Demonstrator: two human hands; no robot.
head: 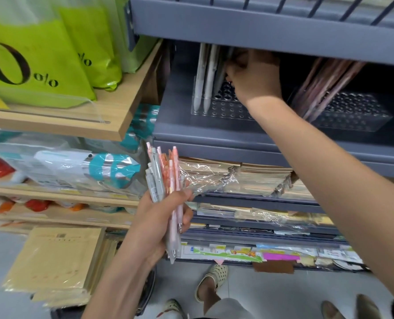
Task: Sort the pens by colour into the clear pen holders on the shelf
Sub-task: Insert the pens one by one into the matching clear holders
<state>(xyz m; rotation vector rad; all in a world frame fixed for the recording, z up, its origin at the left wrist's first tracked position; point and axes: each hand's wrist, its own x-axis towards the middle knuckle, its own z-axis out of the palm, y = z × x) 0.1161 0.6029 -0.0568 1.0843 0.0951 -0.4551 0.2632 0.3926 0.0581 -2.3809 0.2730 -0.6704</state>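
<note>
My left hand grips a bundle of pens, grey, orange and pale pink, tips pointing down, in front of the lower shelves. My right hand reaches into the grey shelf above the left clear pen holder, fingers curled round a grey pen standing in it. Two white pens stand at that holder's left end. A second clear holder to the right carries several pinkish-brown pens leaning left.
The grey metal shelf above overhangs the holders closely. Wrapped notebooks and sticky notes fill the tiers below. Wooden shelves on the left hold green bags and packets. Feet in sandals stand on the floor.
</note>
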